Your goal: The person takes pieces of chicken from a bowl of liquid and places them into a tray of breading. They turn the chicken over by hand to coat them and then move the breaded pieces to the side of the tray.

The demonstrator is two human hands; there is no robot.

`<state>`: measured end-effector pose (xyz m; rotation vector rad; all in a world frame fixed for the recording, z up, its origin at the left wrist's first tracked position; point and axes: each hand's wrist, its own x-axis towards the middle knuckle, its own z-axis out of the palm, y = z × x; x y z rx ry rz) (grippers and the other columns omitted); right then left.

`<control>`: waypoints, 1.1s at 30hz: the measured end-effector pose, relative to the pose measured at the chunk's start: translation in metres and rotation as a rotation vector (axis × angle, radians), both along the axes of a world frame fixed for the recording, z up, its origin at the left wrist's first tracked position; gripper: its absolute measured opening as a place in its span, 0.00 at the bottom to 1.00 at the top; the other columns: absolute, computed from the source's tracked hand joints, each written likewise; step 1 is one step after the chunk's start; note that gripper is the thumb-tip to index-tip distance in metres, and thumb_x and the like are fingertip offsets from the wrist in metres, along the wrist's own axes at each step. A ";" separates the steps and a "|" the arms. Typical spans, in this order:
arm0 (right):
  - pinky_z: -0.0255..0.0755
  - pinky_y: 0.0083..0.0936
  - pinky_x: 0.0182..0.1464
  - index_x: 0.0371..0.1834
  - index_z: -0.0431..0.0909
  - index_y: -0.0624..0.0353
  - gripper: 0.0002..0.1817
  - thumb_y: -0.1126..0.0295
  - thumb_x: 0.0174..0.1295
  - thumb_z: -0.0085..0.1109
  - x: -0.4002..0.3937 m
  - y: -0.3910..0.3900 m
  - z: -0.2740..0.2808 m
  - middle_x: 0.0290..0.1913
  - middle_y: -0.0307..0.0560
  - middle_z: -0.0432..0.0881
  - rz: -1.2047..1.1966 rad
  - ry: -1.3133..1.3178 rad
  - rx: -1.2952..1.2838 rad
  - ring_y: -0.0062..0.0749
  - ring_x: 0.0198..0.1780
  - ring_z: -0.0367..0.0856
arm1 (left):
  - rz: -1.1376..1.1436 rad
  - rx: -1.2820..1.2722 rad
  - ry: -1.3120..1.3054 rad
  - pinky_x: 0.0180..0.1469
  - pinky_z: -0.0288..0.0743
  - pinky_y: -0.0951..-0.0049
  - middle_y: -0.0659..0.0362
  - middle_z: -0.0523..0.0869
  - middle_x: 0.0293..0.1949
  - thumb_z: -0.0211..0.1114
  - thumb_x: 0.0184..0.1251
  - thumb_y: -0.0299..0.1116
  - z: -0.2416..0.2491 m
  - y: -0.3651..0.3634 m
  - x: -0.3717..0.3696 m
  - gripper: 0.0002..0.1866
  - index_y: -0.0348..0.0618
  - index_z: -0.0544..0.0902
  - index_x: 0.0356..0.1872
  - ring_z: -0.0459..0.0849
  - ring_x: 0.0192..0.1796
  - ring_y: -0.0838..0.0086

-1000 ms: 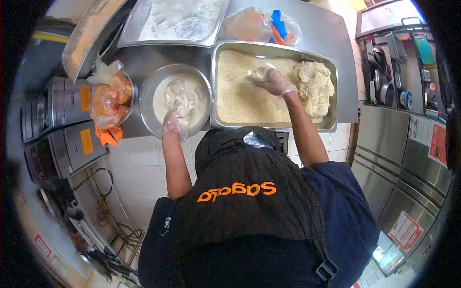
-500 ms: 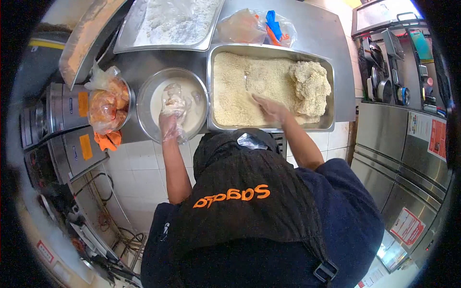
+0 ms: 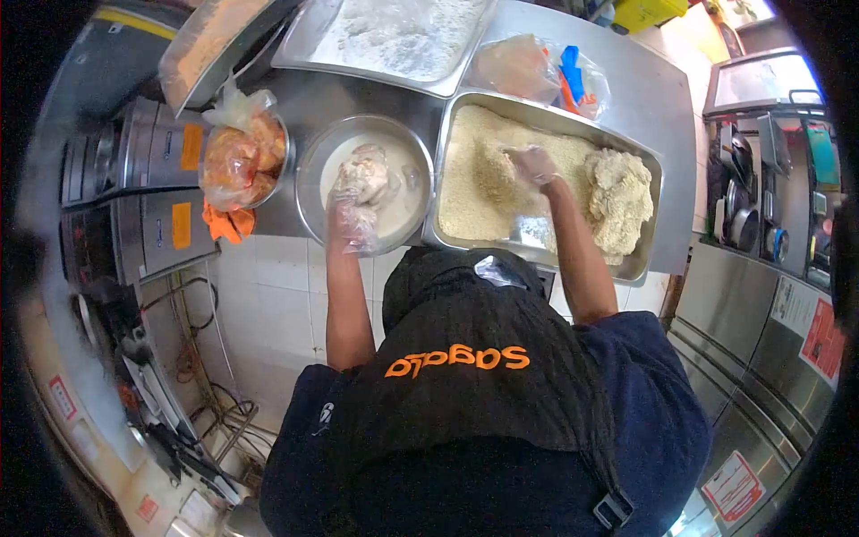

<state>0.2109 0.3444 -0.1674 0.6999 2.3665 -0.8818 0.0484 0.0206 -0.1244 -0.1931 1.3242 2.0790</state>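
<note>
My left hand [image 3: 351, 215], in a clear plastic glove, is closed on a pale, wet chicken piece [image 3: 365, 172] at a steel bowl [image 3: 307, 210]. White batter [image 3: 394, 215] fills the bowl around the piece. Over a deep steel pan [image 3: 660, 201] of breadcrumbs [image 3: 465, 210], my right hand [image 3: 534, 166] reaches with its fingers pointing left, apart and slightly cupped. A loose mound of crumbs lies beneath the fingertips. Heaped at the pan's right end are crumb-coated pieces [image 3: 619, 201]. Bare metal shows near the pan's front edge.
Left of the bowl, a clear bag of orange-coloured pieces [image 3: 242, 157] sits in another bowl, with an orange cloth [image 3: 228, 224] below. Behind stands a tray of white flour [image 3: 389, 40]. Plastic bags [image 3: 523, 67] lie behind the crumb pan. Steel refrigerators [image 3: 729, 295] stand at right.
My right hand has moved away from the pan's front edge, pushing crumbs into a mound and baring some metal. My left hand keeps hold of the chicken piece. The whole view has shifted and tilted.
</note>
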 end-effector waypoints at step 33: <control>0.54 0.50 0.63 0.61 0.66 0.60 0.31 0.49 0.60 0.46 0.046 -0.079 -0.025 0.64 0.58 0.61 -0.109 0.466 0.708 0.53 0.66 0.56 | 0.019 -0.226 -0.312 0.51 0.76 0.67 0.54 0.77 0.50 0.60 0.62 0.42 -0.004 0.021 0.002 0.24 0.41 0.72 0.56 0.78 0.49 0.67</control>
